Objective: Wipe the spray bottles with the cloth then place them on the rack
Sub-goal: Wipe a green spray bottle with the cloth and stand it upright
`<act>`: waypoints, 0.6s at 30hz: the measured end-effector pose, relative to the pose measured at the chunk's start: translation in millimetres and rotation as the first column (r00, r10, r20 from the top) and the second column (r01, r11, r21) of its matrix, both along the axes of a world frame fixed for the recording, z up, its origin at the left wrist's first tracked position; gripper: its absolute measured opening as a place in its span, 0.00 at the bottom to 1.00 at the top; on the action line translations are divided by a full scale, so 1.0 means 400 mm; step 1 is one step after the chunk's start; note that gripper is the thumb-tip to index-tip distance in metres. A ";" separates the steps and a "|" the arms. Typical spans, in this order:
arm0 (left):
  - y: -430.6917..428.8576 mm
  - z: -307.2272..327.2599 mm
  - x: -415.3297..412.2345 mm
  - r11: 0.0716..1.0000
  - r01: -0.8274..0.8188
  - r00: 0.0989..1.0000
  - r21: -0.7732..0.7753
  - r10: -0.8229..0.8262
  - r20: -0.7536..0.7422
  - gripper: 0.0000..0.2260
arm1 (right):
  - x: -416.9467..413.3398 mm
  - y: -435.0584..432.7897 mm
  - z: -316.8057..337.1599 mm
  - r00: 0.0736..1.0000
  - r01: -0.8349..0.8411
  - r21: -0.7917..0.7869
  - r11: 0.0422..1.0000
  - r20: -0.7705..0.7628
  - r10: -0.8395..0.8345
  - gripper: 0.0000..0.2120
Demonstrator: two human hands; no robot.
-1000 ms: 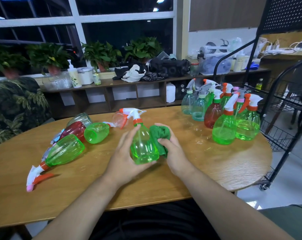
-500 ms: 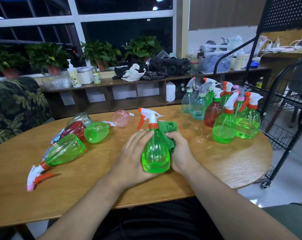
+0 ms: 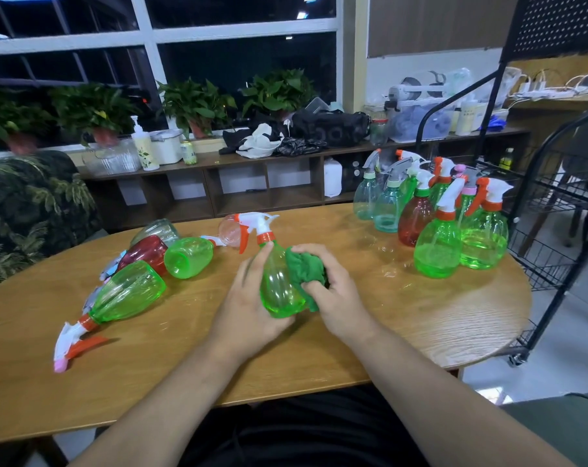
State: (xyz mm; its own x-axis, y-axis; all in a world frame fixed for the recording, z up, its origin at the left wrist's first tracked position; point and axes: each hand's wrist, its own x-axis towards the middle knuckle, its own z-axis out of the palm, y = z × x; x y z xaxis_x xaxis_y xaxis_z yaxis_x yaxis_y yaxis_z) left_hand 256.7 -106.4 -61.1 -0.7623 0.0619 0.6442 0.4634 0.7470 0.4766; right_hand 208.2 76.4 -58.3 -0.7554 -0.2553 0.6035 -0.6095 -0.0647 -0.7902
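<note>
A green spray bottle [image 3: 279, 288] with a white and orange trigger head stands tilted at the middle of the wooden table [image 3: 437, 318]. My left hand [image 3: 248, 308] grips its body from the left. My right hand [image 3: 333, 294] holds a bunched green cloth [image 3: 302, 267] against the bottle's right side. Several bottles [image 3: 130, 294] lie on their sides at the left. Several more bottles [image 3: 437, 247] stand upright at the right. The black wire rack [image 3: 552, 210] stands just past the table's right edge.
A low wooden shelf [image 3: 269, 193] with plants, bags and containers runs along the window behind the table. A leaf-patterned chair [image 3: 26, 210] sits at the far left. The rack's wheel [image 3: 517, 358] rests on the floor by the table's right corner.
The bottle's trigger head has turned back to point left, after pointing right a moment ago. My right hand with the cloth has shifted along the bottle's right side.
</note>
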 end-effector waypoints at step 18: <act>0.001 0.022 0.019 0.981 0.083 0.992 0.174 -0.097 0.076 0.53 | -0.008 -0.013 0.012 0.901 -0.116 -0.353 0.928 0.356 0.249 0.23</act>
State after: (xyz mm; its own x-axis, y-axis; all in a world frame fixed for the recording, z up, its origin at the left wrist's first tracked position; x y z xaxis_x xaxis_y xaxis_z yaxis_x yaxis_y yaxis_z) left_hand 264.2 -106.2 -52.2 -0.8105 0.0276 0.5851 0.4779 0.6088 0.6332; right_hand 205.0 71.1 -53.5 -0.9033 -0.2578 0.3430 -0.2105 -0.4304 -0.8778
